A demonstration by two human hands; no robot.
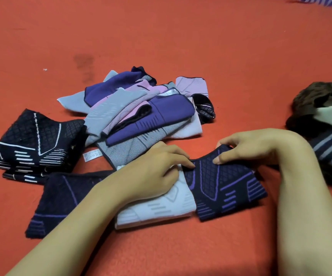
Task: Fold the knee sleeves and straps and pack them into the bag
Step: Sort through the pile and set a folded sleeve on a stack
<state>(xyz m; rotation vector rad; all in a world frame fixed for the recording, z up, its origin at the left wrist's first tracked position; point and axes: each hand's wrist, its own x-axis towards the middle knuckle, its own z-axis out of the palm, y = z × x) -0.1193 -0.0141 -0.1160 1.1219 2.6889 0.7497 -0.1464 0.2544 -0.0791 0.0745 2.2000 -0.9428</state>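
Two hands on one dark sleeve (226,186) at the mat's (181,36) near edge — right hand (246,148) pinching its top hem, left hand (151,172) pressing flat where it overlaps a white sleeve (157,210). Behind: loose pile (141,112); to the left, folded stack (35,144).

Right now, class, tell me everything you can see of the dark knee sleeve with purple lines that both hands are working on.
The dark knee sleeve with purple lines looks knitted, navy-black, with a diamond grid at its middle and purple stripes and bars toward its near edge. It lies flat on the red surface, its left edge overlapping a white knee sleeve. The right hand pinches its far edge with curled fingers, and the left hand presses at the seam where the two sleeves meet.
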